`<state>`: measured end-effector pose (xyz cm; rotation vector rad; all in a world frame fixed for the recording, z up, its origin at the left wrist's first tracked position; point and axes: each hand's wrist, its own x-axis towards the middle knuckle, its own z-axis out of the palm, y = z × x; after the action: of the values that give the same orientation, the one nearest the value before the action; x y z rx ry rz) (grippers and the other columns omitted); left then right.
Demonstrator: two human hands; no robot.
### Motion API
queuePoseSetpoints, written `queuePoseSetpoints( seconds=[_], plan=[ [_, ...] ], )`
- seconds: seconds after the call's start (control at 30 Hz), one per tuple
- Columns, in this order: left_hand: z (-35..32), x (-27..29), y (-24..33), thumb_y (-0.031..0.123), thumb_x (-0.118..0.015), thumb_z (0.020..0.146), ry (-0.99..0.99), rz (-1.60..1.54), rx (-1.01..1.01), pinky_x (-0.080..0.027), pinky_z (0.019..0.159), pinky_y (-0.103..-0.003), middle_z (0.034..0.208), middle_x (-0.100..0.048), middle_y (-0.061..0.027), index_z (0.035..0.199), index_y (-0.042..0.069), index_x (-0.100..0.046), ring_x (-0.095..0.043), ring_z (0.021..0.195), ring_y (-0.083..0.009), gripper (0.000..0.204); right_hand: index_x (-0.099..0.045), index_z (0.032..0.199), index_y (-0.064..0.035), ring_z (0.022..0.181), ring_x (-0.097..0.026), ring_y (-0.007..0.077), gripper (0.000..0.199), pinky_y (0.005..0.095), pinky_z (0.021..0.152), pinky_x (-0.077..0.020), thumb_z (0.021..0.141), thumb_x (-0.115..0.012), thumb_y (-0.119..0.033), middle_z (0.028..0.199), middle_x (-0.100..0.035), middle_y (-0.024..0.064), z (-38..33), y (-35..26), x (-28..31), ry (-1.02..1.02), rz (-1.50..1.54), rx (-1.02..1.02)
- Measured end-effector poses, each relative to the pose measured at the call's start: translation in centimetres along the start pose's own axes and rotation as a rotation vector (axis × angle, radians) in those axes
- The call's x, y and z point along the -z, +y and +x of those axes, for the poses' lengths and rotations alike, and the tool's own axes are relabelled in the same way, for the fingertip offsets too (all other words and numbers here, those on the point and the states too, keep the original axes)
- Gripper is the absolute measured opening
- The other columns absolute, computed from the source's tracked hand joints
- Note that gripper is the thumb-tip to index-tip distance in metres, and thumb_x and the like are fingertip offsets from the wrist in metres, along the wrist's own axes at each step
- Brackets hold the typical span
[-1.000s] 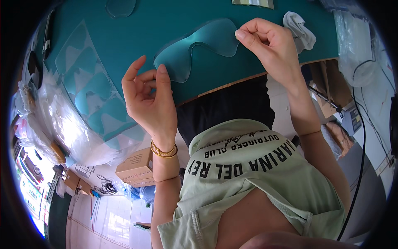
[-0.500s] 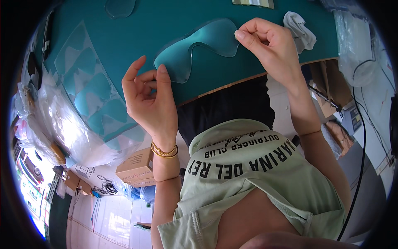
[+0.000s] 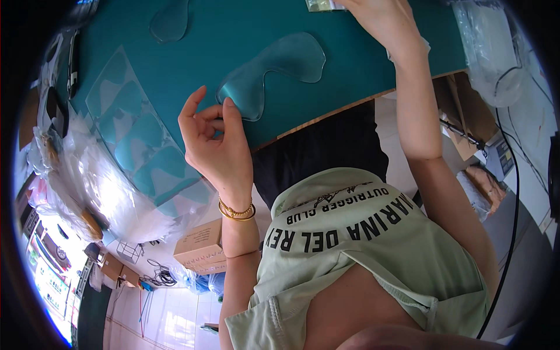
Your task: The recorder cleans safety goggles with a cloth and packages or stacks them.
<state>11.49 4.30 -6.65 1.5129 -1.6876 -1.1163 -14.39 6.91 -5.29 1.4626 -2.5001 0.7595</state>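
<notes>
A clear, goggle-shaped lens with a nose notch hangs just over or rests on the green tabletop; I cannot tell which. My left hand pinches its lower left end between thumb and fingers. At the top edge of the view, my right hand reaches to a flat, pale yellow-green packet. Its fingertips are at the packet's right side and partly cut off by the frame, so their grip is not visible. A white cloth shows slightly from behind my right wrist.
Another clear lens piece lies at the far left of the green table. A clear sheet with lens-shaped areas lies left of my left hand, beside crumpled plastic bags. More clear plastic hangs at the right. Cardboard boxes stand below.
My right hand has let go of the lens's right end and moved up and away to the packet. My left hand still holds the lens. The view has shifted slightly.
</notes>
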Motion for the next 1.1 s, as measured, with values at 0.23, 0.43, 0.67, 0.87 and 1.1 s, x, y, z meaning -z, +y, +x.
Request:
queuePoseSetpoints(
  seconds=[0.23,0.43,0.67,0.87,1.1],
  plan=[
    [-0.1,0.1,-0.5,0.005,-0.07,0.088,0.017,-0.006,0.007,-0.043,0.059,-0.02,0.077,-0.068,-0.0035,0.12,0.001,-0.058,-0.056,0.058,-0.004,0.034,-0.047,0.113,0.0054,0.097,-0.063,0.0457,0.04,0.0459,0.079,-0.0485,0.09,-0.068,-0.02,0.099,-0.063,0.0307,-0.9,-4.9,4.6,-0.353,0.388,-0.185],
    [0.2,-0.4,0.0,0.006,-0.071,0.088,0.018,0.008,-0.025,-0.043,0.059,-0.021,0.076,-0.068,-0.0037,0.12,0.001,-0.058,-0.056,0.058,-0.0044,0.035,-0.037,0.121,0.0061,0.061,-0.062,0.046,0.046,0.0506,0.054,-0.0488,0.091,-0.062,-0.017,0.073,-0.063,0.0281,-4.0,-5.2,4.3,-0.596,0.21,-0.145],
    [0.2,-0.5,-0.2,0.006,-0.07,0.088,0.014,-0.004,-0.014,-0.043,0.06,-0.021,0.075,-0.067,-0.0034,0.12,0.001,-0.059,-0.055,0.058,-0.0046,0.035,-0.039,0.122,0.0068,0.083,-0.064,0.0452,0.042,0.0458,0.064,-0.051,0.093,-0.06,-0.016,0.092,-0.06,0.0347,-4.7,-1.8,5.4,-0.368,0.232,-0.048],
    [0.1,0.1,0.4,0.0,-0.066,0.089,-0.054,-0.1,-0.026,-0.041,0.055,-0.019,0.085,-0.068,-0.0049,0.125,0.001,-0.055,-0.055,0.06,-0.0048,0.038,-0.039,0.119,0.0079,0.068,-0.061,0.0492,0.043,0.0518,0.058,-0.0483,0.092,-0.062,-0.017,0.073,-0.06,0.031,-4.9,-3.1,3.8,-0.434,0.214,-0.134],
    [-0.7,-1.4,3.3,-0.005,-0.07,0.087,0.013,-0.343,-0.373,-0.044,0.053,-0.015,0.085,-0.068,-0.0114,0.131,0.0,-0.042,-0.059,0.066,-0.0074,0.052,-0.038,0.12,0.0117,0.065,-0.061,0.0479,0.047,0.052,0.055,-0.0476,0.093,-0.06,-0.02,0.072,-0.061,0.0309,-4.8,-2.9,3.4,-0.471,0.262,-0.135]
  ],
)
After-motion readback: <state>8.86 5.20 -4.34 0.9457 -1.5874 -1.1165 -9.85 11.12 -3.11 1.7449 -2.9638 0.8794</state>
